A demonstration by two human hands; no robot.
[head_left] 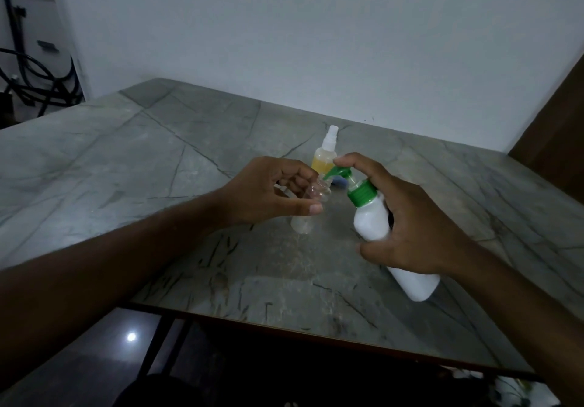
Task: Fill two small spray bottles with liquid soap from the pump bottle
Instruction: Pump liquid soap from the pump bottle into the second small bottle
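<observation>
The right hand (407, 220) grips the white pump bottle (382, 226), tilted, its green spout (338, 174) reaching left to the open neck of the clear, empty-looking spray bottle (308, 207), which the left hand (271, 190) grips near the tabletop's (126, 154) middle. Behind stands a capped spray bottle (325, 150) holding yellow soap.

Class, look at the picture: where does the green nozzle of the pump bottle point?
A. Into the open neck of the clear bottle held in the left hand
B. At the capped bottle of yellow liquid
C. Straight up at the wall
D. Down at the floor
A: the right hand tilts the pump bottle so its green nozzle meets the neck of the clear bottle that the left hand holds.
</observation>
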